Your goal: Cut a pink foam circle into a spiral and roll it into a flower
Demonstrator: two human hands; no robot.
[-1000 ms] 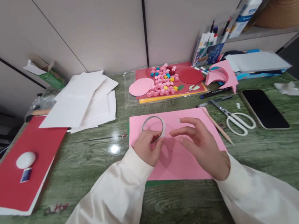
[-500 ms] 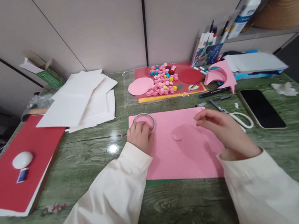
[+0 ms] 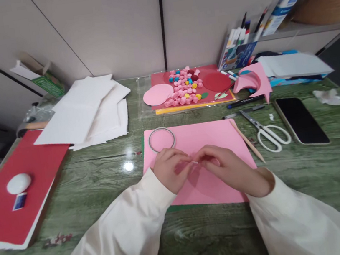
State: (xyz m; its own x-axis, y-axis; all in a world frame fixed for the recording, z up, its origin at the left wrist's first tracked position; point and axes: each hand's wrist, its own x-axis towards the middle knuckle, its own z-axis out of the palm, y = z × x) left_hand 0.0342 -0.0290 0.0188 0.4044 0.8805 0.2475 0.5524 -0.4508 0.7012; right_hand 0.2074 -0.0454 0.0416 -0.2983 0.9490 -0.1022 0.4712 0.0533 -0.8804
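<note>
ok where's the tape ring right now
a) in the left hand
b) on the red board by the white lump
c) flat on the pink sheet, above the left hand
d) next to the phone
c: the tape ring lies flat on the pink sheet, just beyond the left hand, which is not touching it.

Left hand (image 3: 172,172) and right hand (image 3: 226,169) meet fingertip to fingertip at centre, near edge. Fingers curled, pinching. Both forearms angle inward, cream sleeves.

The sheet (image 3: 209,139) under the hands is pink; the table (image 3: 102,183) is green with wood grain. The sleeves (image 3: 131,234) are cream; the scissors (image 3: 267,132) have white handles.
</note>
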